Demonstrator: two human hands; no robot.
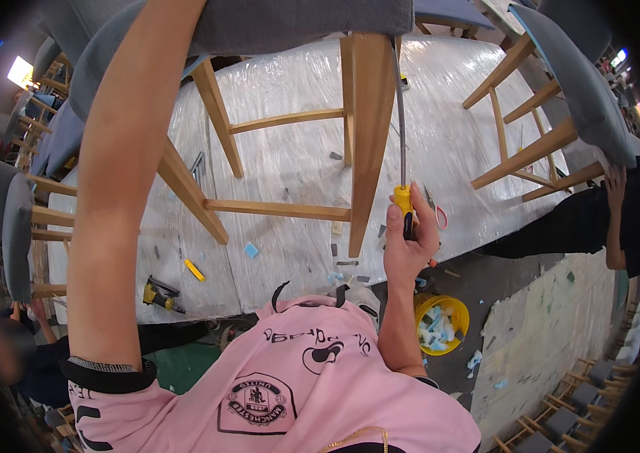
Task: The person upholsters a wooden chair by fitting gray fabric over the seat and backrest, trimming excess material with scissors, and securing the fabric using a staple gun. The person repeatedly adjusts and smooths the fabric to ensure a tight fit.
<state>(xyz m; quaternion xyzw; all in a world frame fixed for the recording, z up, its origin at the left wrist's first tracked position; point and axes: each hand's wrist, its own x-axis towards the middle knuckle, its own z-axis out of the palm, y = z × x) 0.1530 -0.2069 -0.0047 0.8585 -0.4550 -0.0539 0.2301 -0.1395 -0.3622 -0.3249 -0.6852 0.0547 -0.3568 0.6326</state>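
My right hand (414, 241) is closed around the yellow and black handle of a long screwdriver (401, 128). Its metal shaft points up beside a wooden leg of a chair (370, 136), toward the underside of the grey padded seat; the tip is hidden there. The chair stands legs-toward-me over the plastic-wrapped table, its legs joined by wooden rails. My left arm (116, 181) reaches up past the chair's left side, and its hand lies beyond the picture's upper edge.
On the wrapped table (282, 162) lie another yellow screwdriver (194, 270), a power tool (162, 294), a blue foam piece (251, 249) and scissors (441, 217). A yellow bucket (462, 325) of scraps stands on the floor. Another chair (588, 83) and a person's arm (615, 219) are at right.
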